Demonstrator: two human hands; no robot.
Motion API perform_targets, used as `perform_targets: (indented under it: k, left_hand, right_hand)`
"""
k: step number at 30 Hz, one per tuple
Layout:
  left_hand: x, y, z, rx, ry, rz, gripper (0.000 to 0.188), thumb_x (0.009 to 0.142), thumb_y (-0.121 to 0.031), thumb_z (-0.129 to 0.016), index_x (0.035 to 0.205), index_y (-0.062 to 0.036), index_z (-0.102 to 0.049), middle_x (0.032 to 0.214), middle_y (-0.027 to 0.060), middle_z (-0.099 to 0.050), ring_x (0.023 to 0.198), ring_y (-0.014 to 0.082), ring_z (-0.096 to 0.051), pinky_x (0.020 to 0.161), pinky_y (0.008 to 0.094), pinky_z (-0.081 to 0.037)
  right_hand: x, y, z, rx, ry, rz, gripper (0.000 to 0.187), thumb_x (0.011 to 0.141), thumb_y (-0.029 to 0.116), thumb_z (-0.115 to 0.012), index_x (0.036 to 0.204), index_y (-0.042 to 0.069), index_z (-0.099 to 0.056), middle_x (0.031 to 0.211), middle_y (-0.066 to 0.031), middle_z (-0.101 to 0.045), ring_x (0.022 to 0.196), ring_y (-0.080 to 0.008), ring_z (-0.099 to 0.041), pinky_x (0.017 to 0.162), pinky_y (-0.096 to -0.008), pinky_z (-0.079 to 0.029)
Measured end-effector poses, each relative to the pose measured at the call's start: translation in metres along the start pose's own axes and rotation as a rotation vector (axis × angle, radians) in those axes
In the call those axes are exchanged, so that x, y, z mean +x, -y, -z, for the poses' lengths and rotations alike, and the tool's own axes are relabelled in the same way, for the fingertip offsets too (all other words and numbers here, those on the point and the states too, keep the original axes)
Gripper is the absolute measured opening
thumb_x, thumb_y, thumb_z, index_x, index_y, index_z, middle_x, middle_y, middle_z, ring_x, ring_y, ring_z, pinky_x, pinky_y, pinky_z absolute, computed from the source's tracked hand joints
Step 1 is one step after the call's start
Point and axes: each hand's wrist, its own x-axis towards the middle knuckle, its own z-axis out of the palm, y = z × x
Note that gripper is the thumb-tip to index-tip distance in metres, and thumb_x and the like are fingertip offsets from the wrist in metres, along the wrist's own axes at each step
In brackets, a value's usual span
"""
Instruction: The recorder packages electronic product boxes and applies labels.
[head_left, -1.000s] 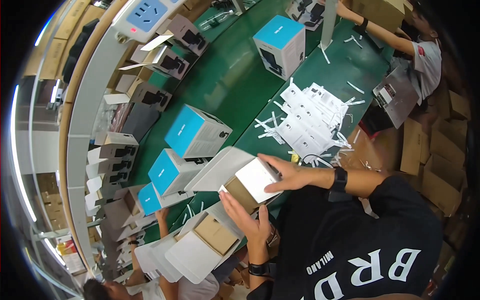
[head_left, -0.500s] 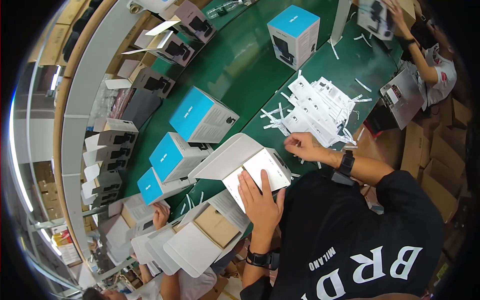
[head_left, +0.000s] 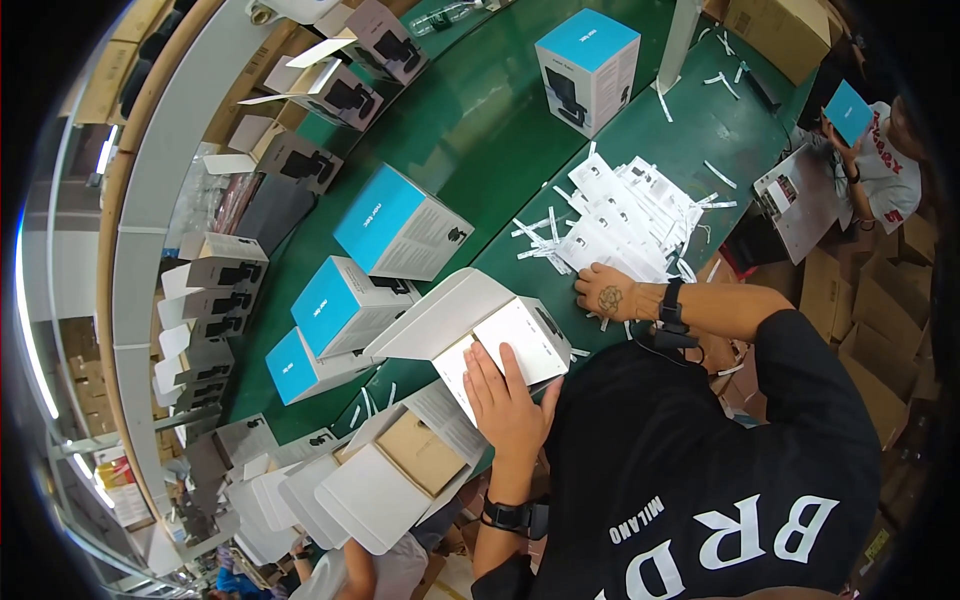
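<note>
My left hand (head_left: 508,400) lies flat, fingers stretched out, on a white inner box (head_left: 520,345) seated in an open carton. The carton's big white flap (head_left: 425,318) stands raised on the left side. To the right, my right hand (head_left: 608,292) rests at the near edge of a heap of white printed leaflets (head_left: 625,225). Its fingers curl downward, closed, with the tips hidden under the hand; what they hold, if anything, I cannot make out. Beside the left hand stands another open carton (head_left: 360,500) with a brown cardboard insert (head_left: 420,455) inside.
Several blue-topped boxes (head_left: 378,215) stand left of my hands, and one more blue-topped box (head_left: 588,70) at the far side of the green table (head_left: 480,150). Open cartons (head_left: 225,262) line the left shelf. Co-workers sit at the far right (head_left: 895,150) and lower left.
My right hand has turned knuckles-up and lowered to the leaflets' edge. The left hand stays flat on the inner box. The far-right co-worker now holds a blue-topped box lower down.
</note>
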Motion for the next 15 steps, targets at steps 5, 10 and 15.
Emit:
perform_targets:
  k: [5, 10, 15]
  left_hand:
    - [-0.003, 0.000, -0.001, 0.004, -0.018, 0.016, 0.086, 0.086, -0.055, -0.073, 0.146, 0.0014, -0.050, 0.153, 0.0333, -0.043, 0.142, 0.0476, -0.044, 0.113, 0.0541, -0.038]
    - [-0.001, -0.002, -0.001, -0.002, -0.023, 0.014, 0.084, 0.087, -0.055, -0.072, 0.145, 0.0009, -0.051, 0.152, 0.0332, -0.043, 0.141, 0.0474, -0.044, 0.113, 0.0538, -0.038]
    - [0.000, -0.003, -0.003, -0.010, -0.021, 0.041, 0.085, 0.086, -0.054, -0.073, 0.147, 0.0006, -0.050, 0.154, 0.0324, -0.042, 0.142, 0.0476, -0.042, 0.113, 0.0545, -0.037]
  right_hand:
    - [0.020, -0.013, 0.051, 0.277, -0.316, -0.010, 0.017, 0.086, 0.028, -0.070, 0.083, 0.012, -0.066, 0.094, -0.0055, -0.060, 0.092, -0.0245, -0.058, 0.077, -0.0390, -0.046]
    - [0.012, -0.015, 0.104, 0.674, -0.542, -0.419, 0.011, 0.092, 0.018, -0.068, 0.088, 0.011, -0.062, 0.090, -0.0044, -0.064, 0.083, -0.0197, -0.062, 0.066, -0.0346, -0.049]
    - [-0.014, -0.014, 0.127, 1.762, -0.522, -0.665, 0.013, 0.099, 0.016, -0.065, 0.101, 0.006, -0.057, 0.098, -0.0056, -0.069, 0.081, -0.0150, -0.066, 0.064, -0.0289, -0.051]
